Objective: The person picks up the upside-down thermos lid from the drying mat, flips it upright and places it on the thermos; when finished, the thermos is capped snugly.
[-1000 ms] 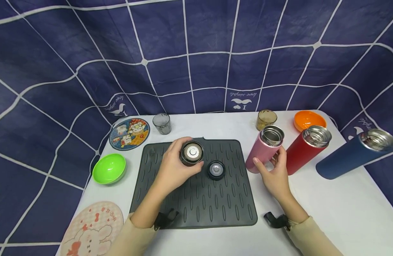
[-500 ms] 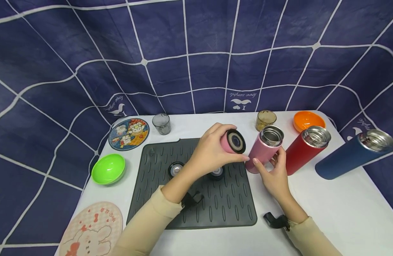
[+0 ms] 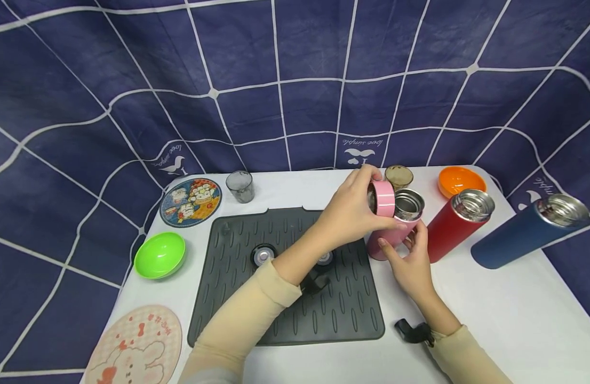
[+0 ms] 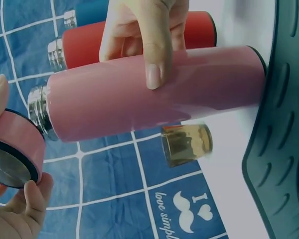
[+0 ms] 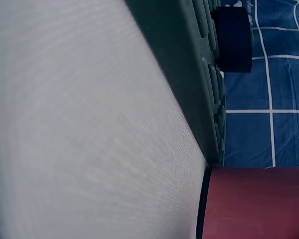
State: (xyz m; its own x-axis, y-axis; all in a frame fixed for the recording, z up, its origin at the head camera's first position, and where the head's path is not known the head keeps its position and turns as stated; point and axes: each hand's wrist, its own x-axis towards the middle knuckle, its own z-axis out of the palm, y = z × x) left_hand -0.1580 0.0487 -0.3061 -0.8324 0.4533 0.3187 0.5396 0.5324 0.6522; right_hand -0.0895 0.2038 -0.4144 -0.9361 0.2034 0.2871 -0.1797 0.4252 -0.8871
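Note:
My left hand point(image 3: 355, 210) holds a pink bottle lid point(image 3: 385, 198) by its sides, just left of the mouth of a pink thermos bottle point(image 4: 104, 99). In the left wrist view, the lid's black-rimmed end with a grey inside faces away from the bottle's steel neck point(image 4: 40, 112); whether lid and neck touch I cannot tell. My right hand point(image 3: 412, 261) grips the pink bottle's body, thumb in front. The bottle stands uncapped on the white table. Two dark round lids, a left one point(image 3: 263, 255) and a right one point(image 3: 326, 259) partly behind my left forearm, lie on the dark grey mat point(image 3: 295, 320).
Uncapped red point(image 3: 453, 229) and blue point(image 3: 520, 240) thermos bottles stand to the right. Behind are an amber glass point(image 3: 398, 177), an orange bowl point(image 3: 460, 182) and a grey glass point(image 3: 240, 186). A green bowl point(image 3: 159, 256) and two round placemats, patterned point(image 3: 190, 202) and pink point(image 3: 136, 346), lie left.
My left hand has carried the pink lid rightward from above the mat to the pink bottle's mouth, turning it on the way. My right hand keeps its grip on the bottle in the same place.

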